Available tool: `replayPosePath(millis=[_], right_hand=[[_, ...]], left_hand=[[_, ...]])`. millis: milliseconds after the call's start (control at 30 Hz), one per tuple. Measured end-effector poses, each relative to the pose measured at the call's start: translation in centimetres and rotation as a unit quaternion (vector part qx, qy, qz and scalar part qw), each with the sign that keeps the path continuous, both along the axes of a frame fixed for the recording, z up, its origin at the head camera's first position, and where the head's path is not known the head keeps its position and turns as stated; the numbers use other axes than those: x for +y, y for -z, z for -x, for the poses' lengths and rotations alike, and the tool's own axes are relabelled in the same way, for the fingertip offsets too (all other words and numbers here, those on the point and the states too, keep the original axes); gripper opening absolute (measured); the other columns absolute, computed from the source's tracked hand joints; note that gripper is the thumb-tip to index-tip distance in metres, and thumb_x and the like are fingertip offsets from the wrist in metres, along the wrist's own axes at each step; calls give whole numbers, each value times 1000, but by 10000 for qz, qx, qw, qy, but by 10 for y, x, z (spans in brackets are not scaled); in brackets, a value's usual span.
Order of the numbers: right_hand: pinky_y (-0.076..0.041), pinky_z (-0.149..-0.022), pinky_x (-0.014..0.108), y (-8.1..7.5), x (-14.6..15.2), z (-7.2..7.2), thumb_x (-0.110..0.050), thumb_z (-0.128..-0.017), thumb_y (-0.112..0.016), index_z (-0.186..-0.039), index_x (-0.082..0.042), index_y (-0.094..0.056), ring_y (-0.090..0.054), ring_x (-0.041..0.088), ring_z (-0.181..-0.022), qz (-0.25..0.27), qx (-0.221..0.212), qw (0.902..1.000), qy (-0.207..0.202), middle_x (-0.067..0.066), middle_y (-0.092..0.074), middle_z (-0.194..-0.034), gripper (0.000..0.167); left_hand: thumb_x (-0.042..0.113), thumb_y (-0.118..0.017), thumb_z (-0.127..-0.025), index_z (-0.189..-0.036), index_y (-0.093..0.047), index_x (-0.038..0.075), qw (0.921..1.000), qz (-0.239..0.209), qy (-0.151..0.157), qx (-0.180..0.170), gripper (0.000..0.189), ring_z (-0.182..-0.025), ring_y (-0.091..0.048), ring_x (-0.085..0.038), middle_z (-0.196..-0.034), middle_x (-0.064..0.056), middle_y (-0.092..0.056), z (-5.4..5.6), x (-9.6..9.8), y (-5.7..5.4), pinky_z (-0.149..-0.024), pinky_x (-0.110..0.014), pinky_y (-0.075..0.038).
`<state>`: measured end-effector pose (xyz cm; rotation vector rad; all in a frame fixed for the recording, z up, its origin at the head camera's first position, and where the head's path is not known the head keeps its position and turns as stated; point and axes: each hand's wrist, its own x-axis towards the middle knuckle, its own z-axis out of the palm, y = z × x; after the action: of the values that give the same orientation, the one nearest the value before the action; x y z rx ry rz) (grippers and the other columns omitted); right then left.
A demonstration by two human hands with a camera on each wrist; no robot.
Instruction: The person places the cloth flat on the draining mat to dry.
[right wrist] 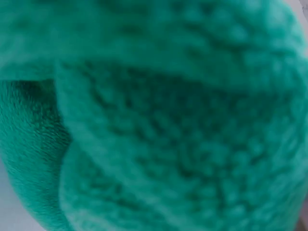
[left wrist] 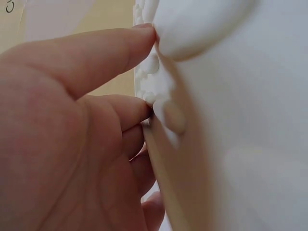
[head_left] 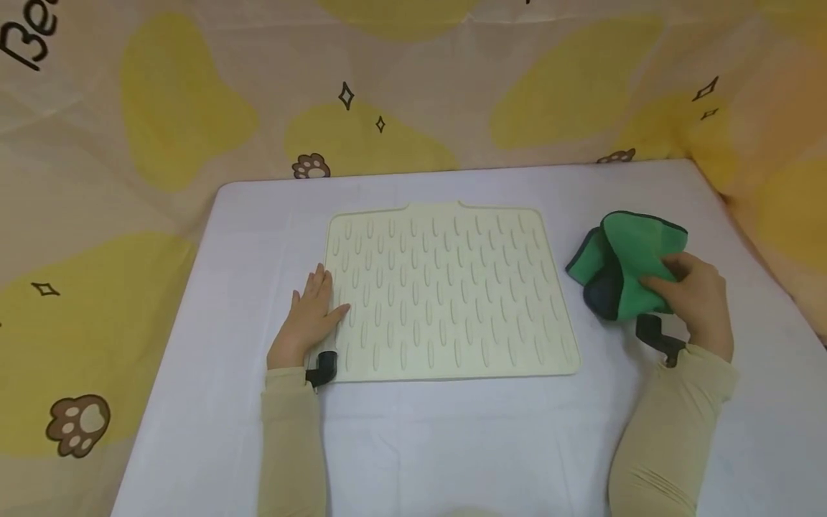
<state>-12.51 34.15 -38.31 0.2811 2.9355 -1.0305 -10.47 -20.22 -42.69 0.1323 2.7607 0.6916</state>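
Observation:
A cream mat [head_left: 452,287] with rows of raised oval ridges lies flat on the white table, its tabbed edge toward the back. My left hand [head_left: 309,319] rests at the mat's left edge, fingers extended and thumb over the ridges. In the left wrist view the fingertips [left wrist: 144,36] touch the mat's edge and bumps [left wrist: 173,115]. Off the mat's right side, my right hand [head_left: 701,294] pinches a crumpled green cloth [head_left: 646,251] with dark edging between thumb and fingers. The cloth's fuzzy folds [right wrist: 183,144] fill the right wrist view and hide the fingers there.
A white cloth covers the table [head_left: 452,438]. Behind it and along both sides hangs a yellow and beige patterned curtain [head_left: 413,86]. Black camera mounts [head_left: 326,368] sit at both wrists.

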Motion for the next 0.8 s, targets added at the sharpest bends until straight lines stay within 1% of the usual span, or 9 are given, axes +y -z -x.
replayPosePath(millis=[100, 167, 200, 267, 333, 433, 567, 733, 800], right_hand=[[-41, -85, 40, -6, -7, 2, -28, -89, -63, -126, 10, -50, -48, 36, -106, 34, 173, 9997, 167, 31, -52, -123, 55], [-39, -80, 28, -9, -10, 3, -27, -88, -64, -125, 9, -52, -50, 22, -98, 35, 347, 9991, 247, 29, -55, -120, 52], [-38, -76, 23, -11, -12, 3, -26, -88, -65, -124, 8, -53, -49, 17, -95, 34, 421, 9987, 279, 28, -56, -119, 51], [-36, -71, 16, -13, -15, 3, -25, -88, -66, -123, 7, -55, -46, 8, -88, 69, 585, 9977, 320, 26, -57, -116, 49], [-36, -69, 12, -15, -18, 3, -23, -87, -67, -121, 7, -56, -43, 1, -84, 93, 779, 9964, 323, 22, -58, -112, 46], [-36, -68, 10, -19, -23, 2, -21, -86, -68, -119, 5, -58, -44, -1, -82, 128, 1025, 9940, 350, 7, -59, -102, 43], [-36, -68, 7, -25, -29, 1, -19, -85, -70, -117, 3, -60, -45, -4, -80, 227, 1218, 9914, 430, -14, -51, -91, 41], [-38, -65, 3, -32, -38, -2, -20, -85, -70, -117, 1, -60, -47, -4, -75, 299, 1257, 9903, 520, -19, -49, -89, 40], [-39, -64, 3, -34, -41, -2, -19, -84, -70, -116, 1, -60, -49, -5, -72, 368, 1344, 9888, 536, -20, -49, -88, 39]], left_hand=[[28, -47, -98, -145, -7, -11, 10000, -13, -4, -1, 73, -141, 6, -37, -154, -23, 8, 1, 0, -1, -108, -61, 3], [28, -47, -98, -145, -7, -11, 10000, -24, -5, -4, 73, -141, 6, -37, -154, -23, 8, 1, 0, -2, -108, -61, 3], [28, -47, -98, -145, -7, -11, 10000, -37, -7, 4, 73, -141, 6, -38, -154, -23, 7, 1, 0, -2, -108, -61, 3], [28, -47, -98, -145, -7, -11, 10000, -49, -12, 0, 73, -141, 6, -37, -154, -23, 7, 0, 1, -3, -108, -61, 3], [28, -48, -98, -145, -7, -11, 10000, -57, -18, -6, 73, -141, 6, -37, -154, -23, 7, 0, 1, -4, -108, -61, 3], [28, -48, -98, -146, -7, -11, 10000, -71, -29, -38, 74, -141, 6, -37, -154, -23, 7, 0, 1, -5, -108, -60, 3], [28, -48, -98, -145, -7, -11, 9999, -88, -27, -59, 74, -141, 6, -37, -154, -23, 7, 0, 1, -4, -108, -60, 4], [27, -48, -98, -145, -7, -11, 9999, -104, -18, -53, 74, -141, 6, -37, -154, -23, 7, -1, 1, -4, -108, -61, 4], [27, -49, -98, -145, -7, -11, 9999, -118, -25, -53, 74, -141, 6, -37, -154, -23, 7, -1, 1, -3, -108, -61, 4]])
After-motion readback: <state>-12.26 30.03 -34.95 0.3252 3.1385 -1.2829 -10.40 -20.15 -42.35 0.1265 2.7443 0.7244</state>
